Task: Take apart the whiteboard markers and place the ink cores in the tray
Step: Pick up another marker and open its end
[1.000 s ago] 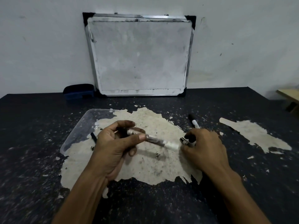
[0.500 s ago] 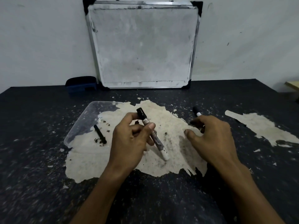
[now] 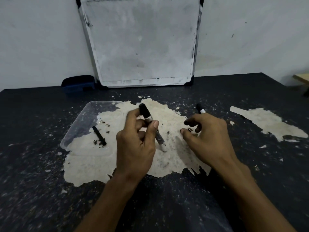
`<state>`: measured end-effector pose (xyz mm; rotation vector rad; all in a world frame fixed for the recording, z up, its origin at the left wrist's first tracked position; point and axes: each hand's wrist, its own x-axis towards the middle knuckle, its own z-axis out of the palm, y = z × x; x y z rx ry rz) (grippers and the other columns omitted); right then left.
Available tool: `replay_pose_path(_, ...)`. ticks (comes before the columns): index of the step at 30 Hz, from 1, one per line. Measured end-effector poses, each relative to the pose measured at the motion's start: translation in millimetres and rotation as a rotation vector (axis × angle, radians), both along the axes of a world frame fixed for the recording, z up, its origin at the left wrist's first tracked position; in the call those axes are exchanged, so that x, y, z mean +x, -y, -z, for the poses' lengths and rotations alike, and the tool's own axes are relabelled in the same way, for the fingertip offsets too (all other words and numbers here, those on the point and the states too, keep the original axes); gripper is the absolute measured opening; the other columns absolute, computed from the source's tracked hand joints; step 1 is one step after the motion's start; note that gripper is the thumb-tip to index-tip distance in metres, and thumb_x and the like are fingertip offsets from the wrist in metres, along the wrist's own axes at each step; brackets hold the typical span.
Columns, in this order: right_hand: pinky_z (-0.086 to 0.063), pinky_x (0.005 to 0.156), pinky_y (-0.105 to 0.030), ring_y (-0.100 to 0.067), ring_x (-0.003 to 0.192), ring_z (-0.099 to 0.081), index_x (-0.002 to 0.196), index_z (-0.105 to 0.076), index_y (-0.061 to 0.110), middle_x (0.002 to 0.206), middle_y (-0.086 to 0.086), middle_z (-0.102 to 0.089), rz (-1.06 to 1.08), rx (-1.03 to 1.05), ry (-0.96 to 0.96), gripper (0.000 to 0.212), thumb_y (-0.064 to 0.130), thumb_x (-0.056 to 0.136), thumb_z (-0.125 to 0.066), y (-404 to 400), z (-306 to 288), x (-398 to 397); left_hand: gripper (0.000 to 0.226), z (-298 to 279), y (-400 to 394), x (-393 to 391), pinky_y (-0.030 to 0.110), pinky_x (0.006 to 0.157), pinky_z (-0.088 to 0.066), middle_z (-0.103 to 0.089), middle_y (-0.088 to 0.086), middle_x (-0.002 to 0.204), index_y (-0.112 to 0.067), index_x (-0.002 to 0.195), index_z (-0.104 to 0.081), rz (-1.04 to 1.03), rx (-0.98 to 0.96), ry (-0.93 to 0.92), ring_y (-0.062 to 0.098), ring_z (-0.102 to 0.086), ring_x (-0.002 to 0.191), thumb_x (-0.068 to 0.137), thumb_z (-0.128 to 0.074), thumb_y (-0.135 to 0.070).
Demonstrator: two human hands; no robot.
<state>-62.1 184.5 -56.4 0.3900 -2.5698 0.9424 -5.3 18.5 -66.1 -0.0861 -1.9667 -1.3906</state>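
My left hand (image 3: 135,144) is shut on a whiteboard marker (image 3: 148,118), held steeply tilted, black cap up and white end down near the table. My right hand (image 3: 207,136) hovers low to its right, fingers loosely curled and apart, with a small dark piece (image 3: 190,130) at the fingertips. I cannot tell if it is held. A second marker (image 3: 200,109) pokes out behind that hand, mostly hidden. The clear plastic tray (image 3: 78,122) lies to the left, with one black ink core (image 3: 99,135) and dark crumbs inside.
The dark table (image 3: 41,181) has large pale patches of peeled surface under and right of my hands. A whiteboard (image 3: 142,42) leans on the wall at the back, with a blue eraser (image 3: 78,84) to its left. A wooden edge (image 3: 302,79) shows far right.
My left hand has turned the marker from lying across to steeply upright. My right hand let go of the marker's end and drew away to the right, fingers spread.
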Motion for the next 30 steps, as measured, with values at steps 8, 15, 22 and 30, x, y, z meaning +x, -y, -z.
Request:
replay_pose_path(8,-0.055,0.078,-0.032,-0.007,0.077,-0.061,0.103,-0.073,0.018,0.094,0.002,-0.073,-0.064,0.007,0.052,0.023,0.025,0.082,-0.072,3.8,-0.5,3.0,0.024,0.5,-1.0,2.3,0.04,0.033,-0.051,-0.073,-0.005,0.09,-0.02,0.119,-0.05,-0.075,-0.063,-0.028,0.01,-0.063,0.043,0.097,-0.06,-0.02)
replay_pose_path(15,-0.041,0.075,-0.005,-0.004,0.074,-0.063,0.103,-0.073,0.02,0.094,0.006,-0.072,-0.103,0.035,0.127,0.02,0.02,0.082,-0.071,4.5,-1.3,2.7,0.024,4.6,-3.1,1.1,0.04,0.034,-0.05,-0.071,-0.012,0.087,-0.016,0.12,-0.05,-0.095,-0.09,0.004,0.018,-0.063,0.045,0.098,-0.059,-0.017)
replay_pose_path(22,-0.054,0.07,-0.025,-0.001,0.088,-0.06,0.106,-0.074,0.029,0.102,0.012,-0.069,-0.262,0.018,0.319,0.041,0.024,0.065,-0.078,3.9,-8.9,7.7,0.02,-5.7,4.6,-0.2,0.024,0.032,-0.043,-0.075,-0.002,0.079,-0.014,0.115,-0.05,-0.108,0.243,0.02,0.012,-0.053,0.03,0.099,-0.058,-0.024)
replay_pose_path(30,-0.053,0.06,-0.019,-0.008,0.078,-0.07,0.104,-0.074,0.013,0.093,-0.001,-0.076,-0.381,-0.399,0.552,0.036,-0.003,0.072,-0.077,7.4,-14.7,9.8,0.011,-26.3,12.0,7.3,0.02,0.032,-0.039,-0.069,0.001,0.065,-0.027,0.1,-0.055,-0.078,0.344,-0.134,0.016,-0.049,0.029,0.096,-0.063,-0.021)
